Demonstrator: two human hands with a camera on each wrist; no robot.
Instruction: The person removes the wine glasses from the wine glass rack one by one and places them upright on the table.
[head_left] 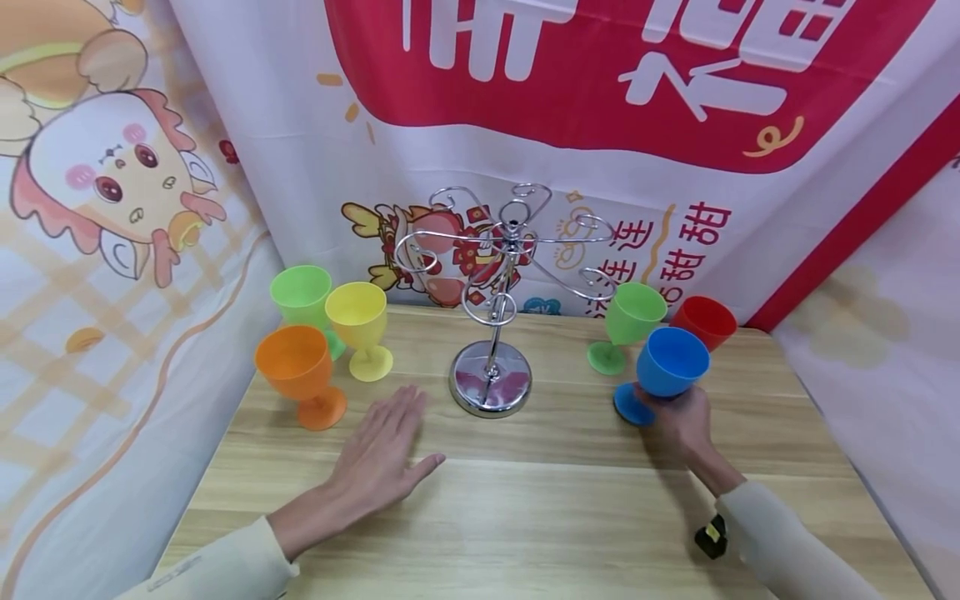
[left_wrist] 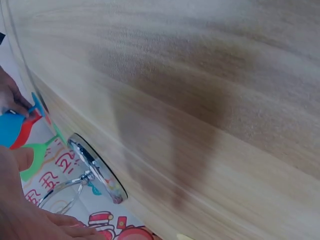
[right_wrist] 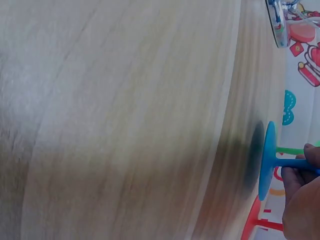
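Note:
My right hand (head_left: 682, 421) grips the stem of a blue plastic goblet (head_left: 672, 362). In the right wrist view, the foot of the blue goblet (right_wrist: 268, 161) stands just off the table, with its shadow beside it. Close behind are a red goblet (head_left: 707, 321) and a green goblet (head_left: 634, 315). My left hand (head_left: 378, 450) is palm down with straight fingers and holds nothing; whether it touches the table is unclear. Nearest to it are an orange goblet (head_left: 296, 364), a yellow goblet (head_left: 357, 317) and another green goblet (head_left: 302, 296).
A chrome stand (head_left: 491, 379) with several curled wire arms rises at the table's middle back, between the two goblet groups. Behind the wooden table (head_left: 480, 517) hangs a printed cloth (head_left: 277, 92). A small black and yellow object (head_left: 711, 537) shows by the right sleeve.

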